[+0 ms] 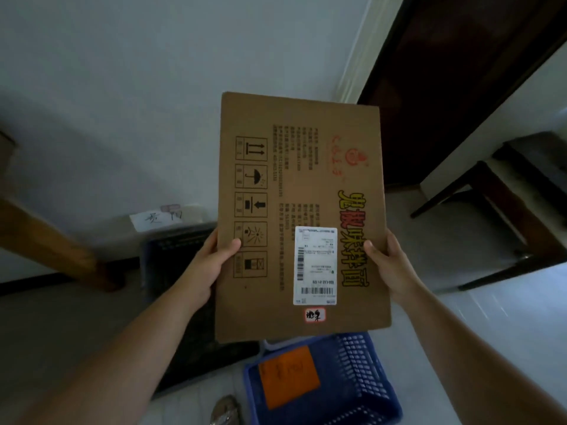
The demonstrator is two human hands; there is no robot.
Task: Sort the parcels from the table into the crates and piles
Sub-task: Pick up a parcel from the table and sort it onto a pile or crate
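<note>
I hold a large flat brown cardboard parcel (302, 191) up in front of me, printed face toward the camera. It bears yellow characters, handling symbols, a white shipping label and a small handwritten sticker. My left hand (211, 259) grips its left edge, thumb on the front. My right hand (388, 262) grips the right edge the same way. Below the parcel stands a blue plastic crate (365, 375) with an orange paper tag. A darker crate (178, 271) sits behind my left forearm, partly hidden.
A white handwritten paper sign (159, 217) leans at the wall behind the dark crate. A wooden table leg (52, 240) slants at left. Dark wooden furniture (503, 210) stands at right beside a dark door (445, 87). A slipper (225, 411) lies on the pale floor.
</note>
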